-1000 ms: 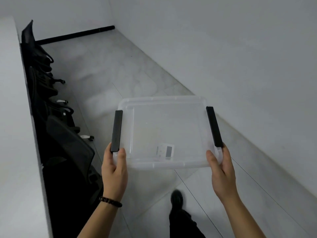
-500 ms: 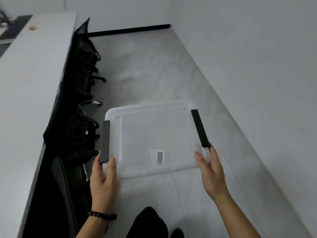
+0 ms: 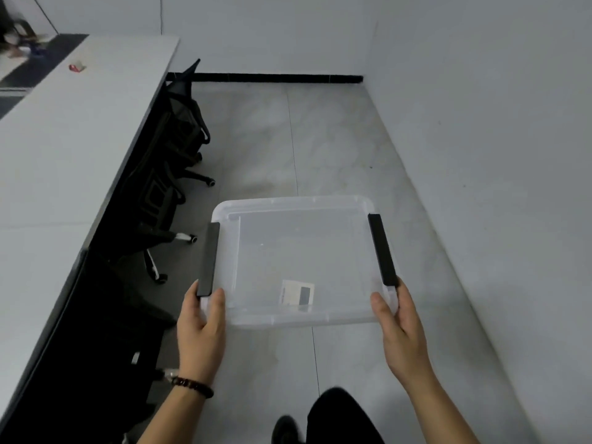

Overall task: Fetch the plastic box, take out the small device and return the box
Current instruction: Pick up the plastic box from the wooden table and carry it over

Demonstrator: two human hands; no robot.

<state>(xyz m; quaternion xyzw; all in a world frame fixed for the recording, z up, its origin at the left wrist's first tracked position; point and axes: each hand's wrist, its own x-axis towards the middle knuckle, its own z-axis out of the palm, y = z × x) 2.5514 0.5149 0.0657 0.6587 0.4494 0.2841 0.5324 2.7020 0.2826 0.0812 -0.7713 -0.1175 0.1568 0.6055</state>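
I hold a clear plastic box (image 3: pixel 301 248) with a lid and two black side latches level in front of me, above the floor. My left hand (image 3: pixel 200 331) grips its near left corner just below the left latch. My right hand (image 3: pixel 402 331) grips the near right corner below the right latch. Through the lid a small white and grey label or flat item (image 3: pixel 298 291) shows near the front; I cannot tell whether it is the small device.
A long white table (image 3: pixel 64 149) runs along the left, with black office chairs (image 3: pixel 179 136) tucked under its edge. A small red item (image 3: pixel 76 67) lies far back on it. A white wall (image 3: pixel 496 155) closes the right. Grey tiled floor (image 3: pixel 320 139) stretches ahead to a black baseboard.
The view has swung left and forward while I walk: the table top and the far wall have come into sight. The box stays held in both hands the same way.
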